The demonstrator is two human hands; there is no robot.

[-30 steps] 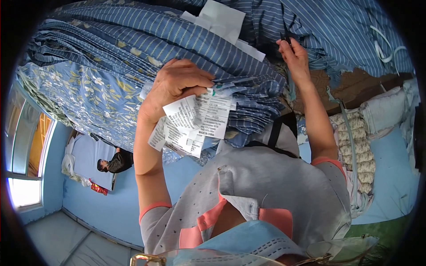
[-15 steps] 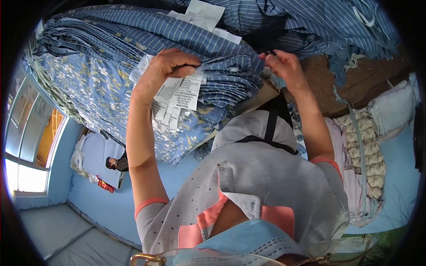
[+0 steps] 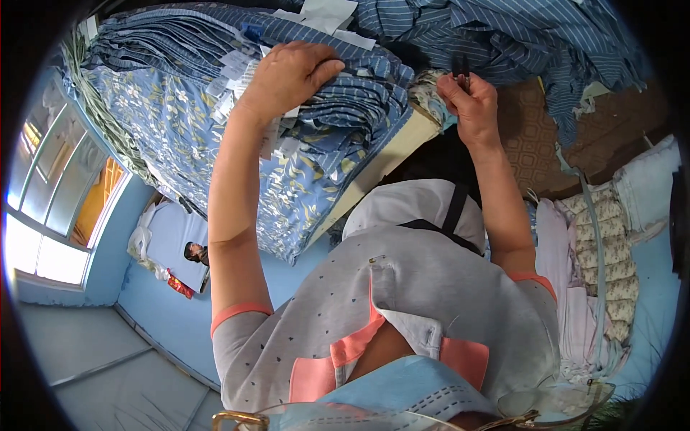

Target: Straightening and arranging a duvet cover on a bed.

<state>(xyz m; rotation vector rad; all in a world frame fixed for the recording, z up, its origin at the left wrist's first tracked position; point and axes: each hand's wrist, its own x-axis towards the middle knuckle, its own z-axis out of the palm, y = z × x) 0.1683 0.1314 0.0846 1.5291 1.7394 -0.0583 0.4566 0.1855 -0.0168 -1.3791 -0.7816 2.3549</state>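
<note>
A thick pile of folded blue striped cloth (image 3: pixel 352 100) lies on top of blue floral cloth (image 3: pixel 273 215). My left hand (image 3: pixel 291 79) rests palm down on the striped pile, its fingers stretched across the folds and the thumb apart from them. White printed labels (image 3: pixel 230 79) stick out beside and under that hand. To the right of the pile, clear of the cloth, my right hand (image 3: pixel 471 108) is closed around small dark thread snips (image 3: pixel 461 66). Their two tips point away from me; the rest is hidden in my fist.
More blue striped cloth (image 3: pixel 517 39) is heaped at the far right. White paper slips (image 3: pixel 327 14) lie at the back of the pile. A pale board edge (image 3: pixel 388 154) runs under the cloth. Pink and patterned fabric stacks (image 3: pixel 607 251) stand at right, a window (image 3: pixel 57 194) at left.
My left hand has gone from pinching at the labels to lying over the striped pile. My right hand has drawn away from the pile's edge, and the snips now show.
</note>
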